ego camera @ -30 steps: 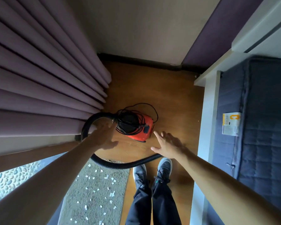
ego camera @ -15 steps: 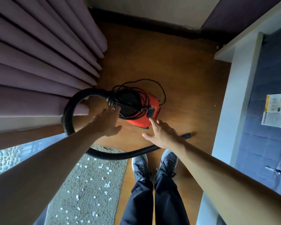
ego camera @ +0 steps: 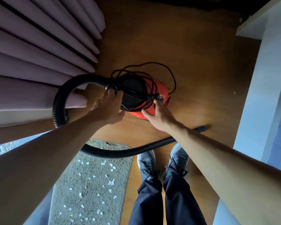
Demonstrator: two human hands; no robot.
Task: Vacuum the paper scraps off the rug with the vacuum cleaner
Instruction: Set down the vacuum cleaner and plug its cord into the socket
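Wood floor (ego camera: 193, 62), hose (ego camera: 58, 98) partly behind left forearm (ego camera: 63, 143) (nozzle (ego camera: 201, 128) dim)

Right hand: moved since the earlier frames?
Yes. The right hand has advanced to the vacuum cleaner, now touching its red body; earlier it hovered short of it.

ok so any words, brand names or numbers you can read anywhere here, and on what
No text can be read.
vacuum cleaner: no lettering shows on its red body.
pale patch on it, beside the right hand: too blurred to read.
green mark on a shoe: too small to tell whether it is a logo.
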